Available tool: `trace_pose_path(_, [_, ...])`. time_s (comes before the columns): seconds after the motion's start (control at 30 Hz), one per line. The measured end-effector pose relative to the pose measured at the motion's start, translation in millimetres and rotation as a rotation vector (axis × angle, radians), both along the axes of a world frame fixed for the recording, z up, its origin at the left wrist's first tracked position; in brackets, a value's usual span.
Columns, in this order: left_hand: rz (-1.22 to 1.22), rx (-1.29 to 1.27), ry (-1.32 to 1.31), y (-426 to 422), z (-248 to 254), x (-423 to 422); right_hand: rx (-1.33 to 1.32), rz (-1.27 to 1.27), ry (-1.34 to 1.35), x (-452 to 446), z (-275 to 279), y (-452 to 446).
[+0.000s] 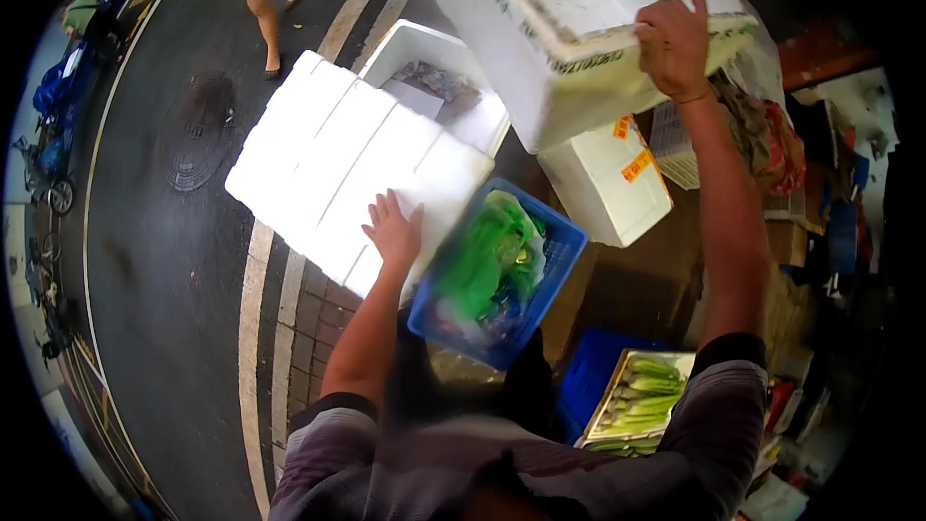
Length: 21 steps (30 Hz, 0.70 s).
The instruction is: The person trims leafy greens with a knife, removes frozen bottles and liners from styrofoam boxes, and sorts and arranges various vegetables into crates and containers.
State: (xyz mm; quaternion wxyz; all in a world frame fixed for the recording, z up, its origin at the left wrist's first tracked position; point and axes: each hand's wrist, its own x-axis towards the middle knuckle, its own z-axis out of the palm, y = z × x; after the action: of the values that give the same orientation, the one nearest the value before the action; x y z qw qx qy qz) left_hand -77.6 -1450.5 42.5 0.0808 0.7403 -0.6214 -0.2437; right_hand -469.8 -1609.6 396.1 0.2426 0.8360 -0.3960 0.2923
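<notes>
My right hand (672,46) grips the rim of a large white styrofoam box (540,68), which is tilted with its hollow inside showing. The thumb sticks up and the fingers curl over the edge. My left hand (394,230) lies with fingers spread on a bright white styrofoam block or box (357,164), whose face is marked by grooves. Just below, a blue plastic crate (550,304) holds a green plastic bag (492,256) and other wrapped items. Behind the white block stands an open styrofoam box (395,48) with some greyish material inside.
A smaller styrofoam box (608,183) with orange tape stands beneath the tilted one. Green stalked vegetables (641,396) fill a box near my right elbow. On the left runs a road with a manhole cover (201,130), a walking person (260,10) and parked bikes (58,195).
</notes>
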Motion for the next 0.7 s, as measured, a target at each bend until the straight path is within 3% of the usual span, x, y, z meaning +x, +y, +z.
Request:
trace_pose_path(0.13, [0.095, -0.079, -0.223, 7.1, -29.5, -26.3, 0.08, 0.039, -0.1, -24.2, -121.7, -43.1])
trace_pose_path(0.23, [0.1, -0.191, -0.455, 11.8, -88.8, -21.3, 0.119, 0.009, -0.069, -40.8, -293.1, -73.7])
trace_pose_path(0.33, [0.103, -0.123, -0.527, 12.1, -70.7, -29.9, 0.305, -0.018, -0.275, -55.5, -424.6, -36.1])
trace_pose_path(0.4, [0.116, -0.101, -0.579, 6.6, -77.1, -32.9, 0.419, -0.027, -0.433, -61.4, -453.0, -6.0])
trace_pose_path(0.5, [0.113, -0.14, -0.636, 6.4, -89.0, -30.4, 0.52, -0.125, -0.631, -87.9, -392.2, 85.4])
trace_pose_path(0.53, [0.125, -0.161, -0.566, 1.6, -71.7, -41.5, 0.515, -0.167, -0.684, -140.5, -454.7, 108.2])
trace_pose_path(0.6, [0.123, -0.233, -0.514, 2.9, -56.4, -43.5, 0.514, -0.581, -0.562, -240.3, -525.3, 160.2])
trace_pose_path(0.63, [0.122, -0.207, -0.472, -1.6, -52.7, -40.3, 0.601, -0.811, -0.644, -294.0, -546.9, 186.8])
trace_pose_path(0.67, [0.123, -0.174, -0.428, -3.7, -46.6, -36.9, 0.596, -1.147, -0.378, -351.6, -573.4, 212.1])
trace_pose_path(0.7, [0.121, -0.129, -0.39, -5.2, -43.4, -39.8, 0.623, -1.215, -0.283, -390.6, -557.6, 225.6])
